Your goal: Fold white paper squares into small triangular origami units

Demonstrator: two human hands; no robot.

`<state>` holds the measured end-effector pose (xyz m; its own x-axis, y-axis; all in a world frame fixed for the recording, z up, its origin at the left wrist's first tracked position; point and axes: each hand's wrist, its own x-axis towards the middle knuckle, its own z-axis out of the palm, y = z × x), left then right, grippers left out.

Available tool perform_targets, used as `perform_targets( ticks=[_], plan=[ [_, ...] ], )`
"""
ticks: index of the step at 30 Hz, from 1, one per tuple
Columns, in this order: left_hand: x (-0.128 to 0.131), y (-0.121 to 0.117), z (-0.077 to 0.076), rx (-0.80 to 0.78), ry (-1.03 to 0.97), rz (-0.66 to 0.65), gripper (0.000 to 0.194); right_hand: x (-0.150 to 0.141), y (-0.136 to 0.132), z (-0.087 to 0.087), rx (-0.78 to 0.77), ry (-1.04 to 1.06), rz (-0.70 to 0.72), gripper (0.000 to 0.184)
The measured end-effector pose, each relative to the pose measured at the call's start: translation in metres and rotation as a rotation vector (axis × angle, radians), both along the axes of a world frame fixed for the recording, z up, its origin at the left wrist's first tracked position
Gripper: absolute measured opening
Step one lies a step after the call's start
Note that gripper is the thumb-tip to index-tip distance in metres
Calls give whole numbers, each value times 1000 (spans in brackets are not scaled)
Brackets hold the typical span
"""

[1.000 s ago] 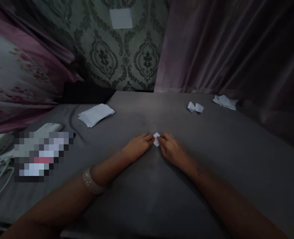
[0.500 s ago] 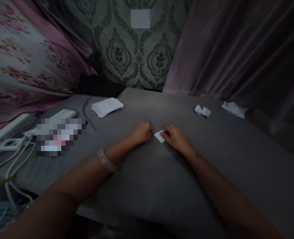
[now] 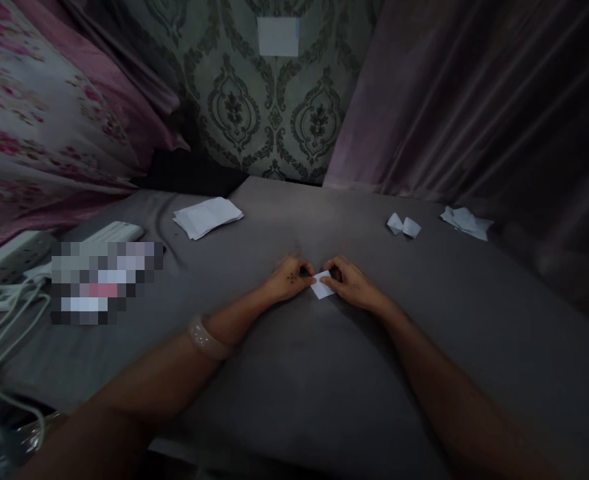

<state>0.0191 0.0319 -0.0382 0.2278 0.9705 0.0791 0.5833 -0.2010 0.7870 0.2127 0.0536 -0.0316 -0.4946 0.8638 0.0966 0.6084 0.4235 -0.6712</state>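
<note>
A small folded square of white paper (image 3: 323, 288) is between my two hands, just over the grey cloth surface. My left hand (image 3: 292, 277) pinches its left corner, thumb on top and fingers curled behind. On the opposite side, my right hand (image 3: 349, 281) grips the paper the same way, its thumb resting across the upper face. The fingertips under the paper are hidden. A pale bangle (image 3: 207, 339) circles my left wrist.
A stack of white paper sheets (image 3: 207, 217) lies at the back left. Folded paper pieces (image 3: 403, 225) and a crumpled-looking paper pile (image 3: 467, 222) lie at the back right. At left are a power strip (image 3: 17, 255), white cables (image 3: 12, 333) and a blurred-out object (image 3: 107, 283).
My left hand has come onto the paper's left side, its thumb now touching it. Both hands and the paper sit slightly lower in view, and the paper has turned a little.
</note>
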Motion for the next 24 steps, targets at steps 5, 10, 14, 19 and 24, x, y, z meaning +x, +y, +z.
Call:
perform_targets(
  ticks=[5, 10, 14, 19, 24],
  plan=[
    [4, -1, 0, -123, -397, 103, 39, -5, -3, 6, -357, 455, -144, 27],
    [5, -4, 10, -214, -648, 154, 35, -12, -8, 6, -604, 831, -204, 34],
    [4, -6, 13, -272, -816, 117, 26, -17, -13, 6, -683, 921, -193, 33],
    [3, -6, 14, -177, -681, 126, 20, -18, -13, 1, -514, 740, -196, 30],
    [-4, -6, 15, 332, -39, 105, 15, -12, -7, 0, 273, 329, -197, 25]
  ],
)
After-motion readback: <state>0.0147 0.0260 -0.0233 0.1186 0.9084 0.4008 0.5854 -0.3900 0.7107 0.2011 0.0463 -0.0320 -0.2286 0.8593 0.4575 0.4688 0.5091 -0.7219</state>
